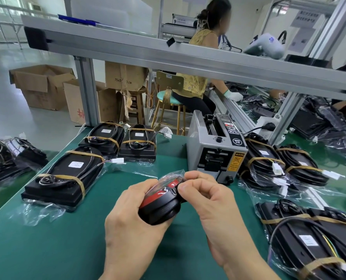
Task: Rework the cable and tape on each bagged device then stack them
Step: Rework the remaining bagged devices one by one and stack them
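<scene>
Green matting covered the bench (46,239) in the single head view. The left hand (131,215) was wrapped round a bagged device (160,207), black with a red band, held above the mat at centre. The right hand (210,201) pinched the clear bag film at the device's upper edge, fingers curled together. Finished units (63,176), bound with tan tape, lay to the left. More bagged units (313,239) lay to the right, and the tape dispenser (214,150) stood just behind the hands. In my judgement, the thin film could tear under a hard pull. The rounded device might also slip from the one-handed hold onto the mat. No cable on the held device could be made out.
</scene>
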Demonstrator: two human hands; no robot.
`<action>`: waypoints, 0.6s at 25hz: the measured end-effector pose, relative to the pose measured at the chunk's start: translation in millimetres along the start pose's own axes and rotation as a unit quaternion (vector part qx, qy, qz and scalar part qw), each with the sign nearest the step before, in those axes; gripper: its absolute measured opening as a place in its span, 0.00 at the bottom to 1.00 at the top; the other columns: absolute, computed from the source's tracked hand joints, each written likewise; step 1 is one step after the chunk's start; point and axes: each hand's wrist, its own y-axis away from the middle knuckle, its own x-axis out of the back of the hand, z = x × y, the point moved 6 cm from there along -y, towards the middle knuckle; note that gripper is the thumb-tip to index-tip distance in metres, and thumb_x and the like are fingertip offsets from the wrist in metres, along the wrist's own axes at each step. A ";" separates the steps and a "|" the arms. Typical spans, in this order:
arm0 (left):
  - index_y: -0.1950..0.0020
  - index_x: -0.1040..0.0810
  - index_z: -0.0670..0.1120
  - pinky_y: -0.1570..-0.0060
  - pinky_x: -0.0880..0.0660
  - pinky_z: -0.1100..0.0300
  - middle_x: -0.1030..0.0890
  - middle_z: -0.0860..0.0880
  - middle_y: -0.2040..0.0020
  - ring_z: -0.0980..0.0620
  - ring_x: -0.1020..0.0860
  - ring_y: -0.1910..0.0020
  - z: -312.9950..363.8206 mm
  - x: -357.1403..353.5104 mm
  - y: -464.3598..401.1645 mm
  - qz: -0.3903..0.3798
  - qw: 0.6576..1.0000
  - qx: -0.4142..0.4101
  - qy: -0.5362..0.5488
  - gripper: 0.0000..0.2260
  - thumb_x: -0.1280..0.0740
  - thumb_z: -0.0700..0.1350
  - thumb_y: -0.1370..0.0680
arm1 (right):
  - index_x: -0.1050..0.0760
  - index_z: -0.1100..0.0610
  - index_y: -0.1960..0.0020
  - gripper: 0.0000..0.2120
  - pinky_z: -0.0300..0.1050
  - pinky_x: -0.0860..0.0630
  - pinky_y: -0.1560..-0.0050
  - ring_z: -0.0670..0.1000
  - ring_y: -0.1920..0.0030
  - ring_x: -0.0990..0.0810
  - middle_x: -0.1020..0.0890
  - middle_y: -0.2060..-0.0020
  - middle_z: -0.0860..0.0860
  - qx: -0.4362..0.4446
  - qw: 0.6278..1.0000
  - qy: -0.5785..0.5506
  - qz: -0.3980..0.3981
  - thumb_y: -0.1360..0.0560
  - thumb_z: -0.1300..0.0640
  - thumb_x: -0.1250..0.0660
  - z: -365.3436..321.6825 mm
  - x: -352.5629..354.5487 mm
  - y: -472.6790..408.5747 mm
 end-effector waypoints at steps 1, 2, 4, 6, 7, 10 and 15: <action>0.45 0.25 0.62 0.52 0.25 0.64 0.20 0.60 0.54 0.59 0.20 0.55 0.9 0.3 -0.2 0.002 1.000 -0.002 -0.001 0.28 0.21 0.51 0.42 | 0.20 0.57 0.71 0.10 0.26 0.29 0.55 0.36 0.57 0.22 0.22 0.50 0.49 0.004 1.000 0.009 0.004 0.31 0.63 0.29 0.2 0.2 0.2; 0.44 0.25 0.61 0.52 0.25 0.64 0.20 0.60 0.54 0.59 0.20 0.55 1.3 0.6 -0.5 0.001 1.000 -0.002 0.001 0.28 0.23 0.52 0.42 | 0.20 0.57 0.71 0.10 0.26 0.29 0.55 0.36 0.57 0.22 0.21 0.50 0.48 0.007 1.000 0.016 0.007 0.31 0.63 0.29 0.3 0.1 0.5; 0.45 0.25 0.61 0.53 0.25 0.63 0.20 0.60 0.53 0.58 0.21 0.55 1.6 0.3 -0.9 -0.002 1.000 0.000 0.005 0.27 0.24 0.52 0.42 | 0.19 0.57 0.71 0.10 0.27 0.28 0.56 0.37 0.59 0.22 0.21 0.51 0.46 0.009 0.999 0.031 0.012 0.31 0.62 0.29 0.3 0.8 0.8; 0.45 0.25 0.61 0.53 0.25 0.63 0.20 0.60 0.53 0.59 0.21 0.55 2.1 0.1 -1.2 -0.003 1.000 -0.001 -0.001 0.27 0.24 0.52 0.42 | 0.19 0.56 0.71 0.09 0.28 0.28 0.56 0.37 0.60 0.23 0.21 0.52 0.45 0.011 0.999 0.043 0.012 0.32 0.61 0.28 -0.2 1.0 0.8; 0.45 0.25 0.61 0.53 0.26 0.64 0.20 0.60 0.53 0.59 0.21 0.55 2.9 -0.1 -1.4 -0.002 1.000 -0.002 -0.005 0.27 0.24 0.52 0.42 | 0.19 0.55 0.71 0.09 0.28 0.28 0.55 0.37 0.60 0.23 0.21 0.53 0.44 0.013 0.999 0.049 0.015 0.32 0.61 0.28 -0.7 1.2 1.1; 0.45 0.25 0.61 0.53 0.26 0.66 0.20 0.60 0.53 0.60 0.22 0.56 4.5 0.1 -1.7 -0.002 1.000 -0.008 -0.014 0.28 0.22 0.52 0.42 | 0.19 0.52 0.70 0.08 0.38 0.26 0.50 0.42 0.55 0.21 0.21 0.54 0.43 0.019 0.995 0.090 0.035 0.33 0.61 0.27 -1.2 3.3 1.2; 0.49 0.24 0.63 0.52 0.27 0.67 0.20 0.61 0.55 0.58 0.21 0.55 3.2 0.1 0.2 0.004 1.000 -0.011 -0.021 0.30 0.17 0.42 0.43 | 0.23 0.50 0.49 0.13 0.33 0.25 0.51 0.42 0.51 0.20 0.18 0.54 0.45 -0.030 0.998 -0.009 0.053 0.31 0.62 0.28 10.4 7.5 -1.3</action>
